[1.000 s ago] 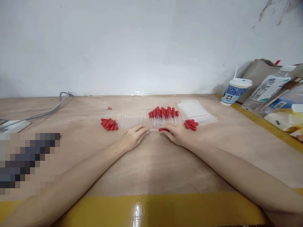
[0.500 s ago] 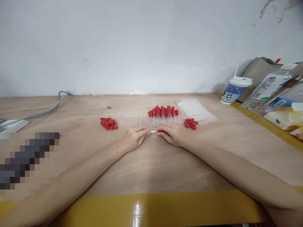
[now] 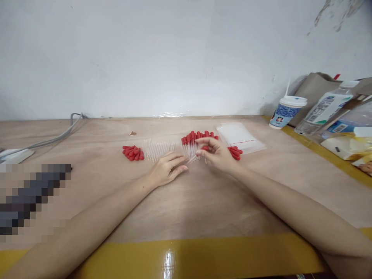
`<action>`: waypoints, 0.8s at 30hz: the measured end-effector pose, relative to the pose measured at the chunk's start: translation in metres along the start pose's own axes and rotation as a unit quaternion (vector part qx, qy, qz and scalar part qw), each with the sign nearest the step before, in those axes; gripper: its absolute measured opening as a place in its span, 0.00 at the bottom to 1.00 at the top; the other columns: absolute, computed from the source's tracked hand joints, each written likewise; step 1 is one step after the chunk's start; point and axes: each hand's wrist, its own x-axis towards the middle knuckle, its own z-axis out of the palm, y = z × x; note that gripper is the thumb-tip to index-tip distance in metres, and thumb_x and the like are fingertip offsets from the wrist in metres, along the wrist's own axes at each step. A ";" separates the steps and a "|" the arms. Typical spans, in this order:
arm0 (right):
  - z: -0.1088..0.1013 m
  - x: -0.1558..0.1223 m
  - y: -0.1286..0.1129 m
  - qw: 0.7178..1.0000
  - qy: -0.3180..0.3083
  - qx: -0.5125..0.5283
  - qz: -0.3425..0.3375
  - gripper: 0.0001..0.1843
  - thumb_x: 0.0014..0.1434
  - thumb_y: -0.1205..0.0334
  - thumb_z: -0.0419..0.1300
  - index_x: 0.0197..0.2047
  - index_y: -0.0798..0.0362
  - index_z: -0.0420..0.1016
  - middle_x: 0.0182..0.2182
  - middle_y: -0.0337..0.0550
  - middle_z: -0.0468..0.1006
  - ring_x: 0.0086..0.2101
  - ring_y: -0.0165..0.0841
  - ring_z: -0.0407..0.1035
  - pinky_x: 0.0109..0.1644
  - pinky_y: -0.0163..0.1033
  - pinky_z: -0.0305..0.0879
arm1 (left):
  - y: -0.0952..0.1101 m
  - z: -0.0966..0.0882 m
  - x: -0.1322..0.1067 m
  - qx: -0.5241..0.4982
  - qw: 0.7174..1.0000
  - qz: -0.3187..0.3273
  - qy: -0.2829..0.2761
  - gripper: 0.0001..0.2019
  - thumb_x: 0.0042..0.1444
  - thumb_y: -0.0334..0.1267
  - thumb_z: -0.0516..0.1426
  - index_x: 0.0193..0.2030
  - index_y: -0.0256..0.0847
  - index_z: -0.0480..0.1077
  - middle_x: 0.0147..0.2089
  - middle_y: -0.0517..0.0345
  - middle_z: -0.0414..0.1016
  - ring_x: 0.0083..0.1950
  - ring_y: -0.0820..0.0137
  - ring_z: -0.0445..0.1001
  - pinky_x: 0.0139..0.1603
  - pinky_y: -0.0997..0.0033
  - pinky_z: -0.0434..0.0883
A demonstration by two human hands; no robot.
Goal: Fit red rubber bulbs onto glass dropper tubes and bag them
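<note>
Near the middle of the table my left hand (image 3: 169, 169) rests with thumb and fingers apart, nothing gripped between them. A dropper with a clear tube (image 3: 192, 159) and a red bulb (image 3: 205, 148) lies slanted between my hands. My right hand (image 3: 217, 155) is around its bulb end, thumb and forefinger spread apart; its other fingers are partly hidden. Behind it lies a row of assembled droppers (image 3: 192, 138) with red bulbs. Bare clear tubes (image 3: 159, 148) lie side by side beyond my left hand. Loose red bulbs (image 3: 133, 153) are piled left of them.
More red bulbs (image 3: 236, 152) lie right of my right hand, before clear plastic bags (image 3: 240, 136). A paper cup (image 3: 286, 112) and a water bottle (image 3: 328, 104) stand at the back right. A grey cable (image 3: 62, 135) runs along the left. Yellow tape (image 3: 203, 254) covers the front edge.
My hands have moved apart from the dropper held level between them. My right hand has lifted and its fingers have spread; the left thumb has come away from its fingers.
</note>
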 end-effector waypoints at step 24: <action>-0.070 0.054 0.058 0.896 0.104 -0.363 0.236 0.16 0.51 0.50 0.56 0.34 0.55 0.76 0.28 0.45 0.76 0.32 0.34 0.69 0.37 0.37 0.61 | 0.001 -0.001 0.003 0.017 0.995 -0.070 -0.067 0.13 0.57 0.38 0.51 0.45 0.35 0.71 0.42 0.47 0.72 0.46 0.63 0.70 0.49 0.57 0.68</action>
